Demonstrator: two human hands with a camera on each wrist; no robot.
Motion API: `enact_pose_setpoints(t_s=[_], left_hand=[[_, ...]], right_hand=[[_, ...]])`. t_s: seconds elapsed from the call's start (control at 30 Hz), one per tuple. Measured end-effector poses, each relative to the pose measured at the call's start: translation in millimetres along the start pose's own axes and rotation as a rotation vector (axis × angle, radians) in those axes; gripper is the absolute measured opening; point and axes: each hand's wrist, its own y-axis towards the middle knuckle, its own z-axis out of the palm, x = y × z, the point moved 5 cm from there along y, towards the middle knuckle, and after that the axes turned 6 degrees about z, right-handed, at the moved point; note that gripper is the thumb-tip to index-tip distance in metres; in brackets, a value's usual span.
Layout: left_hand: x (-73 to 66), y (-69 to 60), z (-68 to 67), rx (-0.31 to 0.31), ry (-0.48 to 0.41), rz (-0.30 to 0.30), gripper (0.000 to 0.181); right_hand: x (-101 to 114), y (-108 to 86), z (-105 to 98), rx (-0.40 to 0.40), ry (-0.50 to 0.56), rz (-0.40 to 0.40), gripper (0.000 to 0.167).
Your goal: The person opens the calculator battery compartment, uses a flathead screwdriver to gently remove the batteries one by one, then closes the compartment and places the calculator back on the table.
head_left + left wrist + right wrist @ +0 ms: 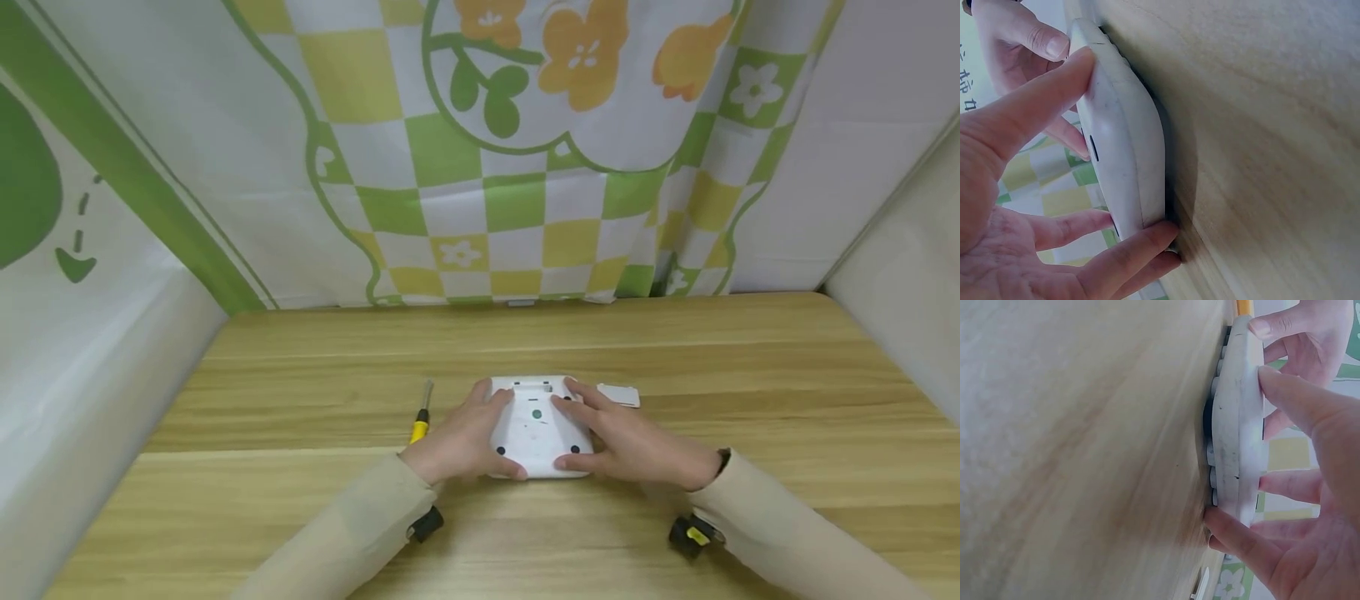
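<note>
A white desk calculator (536,437) lies face down on the wooden table, its back with dark round feet turned up. A small recess (531,388) shows open near its far edge. In the right wrist view, a row of keys (1215,384) sticks out beneath the casing. My left hand (463,437) grips the left side, thumb at the near edge and fingers at the far corner. On the right side, my right hand (637,437) holds it the same way. Beyond that hand lies a small white cover (621,396), partly hidden by it.
Left of my left hand, a screwdriver (422,421) with a yellow and black handle lies on the table (300,392), its tip pointing away. A checkered, flowered curtain (517,217) hangs behind the far edge. White cloth walls (112,375) stand at both sides.
</note>
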Motion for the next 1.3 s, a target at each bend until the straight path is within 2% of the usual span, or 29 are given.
enact_pose_setpoints(t_s=[0.27,0.67,0.8,1.07,1.3], left_hand=[[-2.2,2.4,0.3,0.007,0.007,0.004,0.097],[-2.5,3.0,-0.9,-0.012,0.0,0.024,0.098],[-2.7,2.6,-1.2,-0.013,-0.005,0.018,0.099],[-4.2,1.2,-0.9,-0.016,-0.012,0.013,0.1],[-3.6,0.2,0.1,-0.012,-0.013,0.016,0.1]], right_hand=[[-3,-1.7,-5,-0.035,0.029,0.003,0.069],[-17,-3.1,-25,-0.143,-0.017,-0.035,0.045],[-22,-5.3,-30,-0.151,-0.055,-0.021,0.037],[-29,-6.2,-36,-0.139,-0.144,0.036,0.033],[-33,-5.6,-35,-0.133,-0.164,0.046,0.028]])
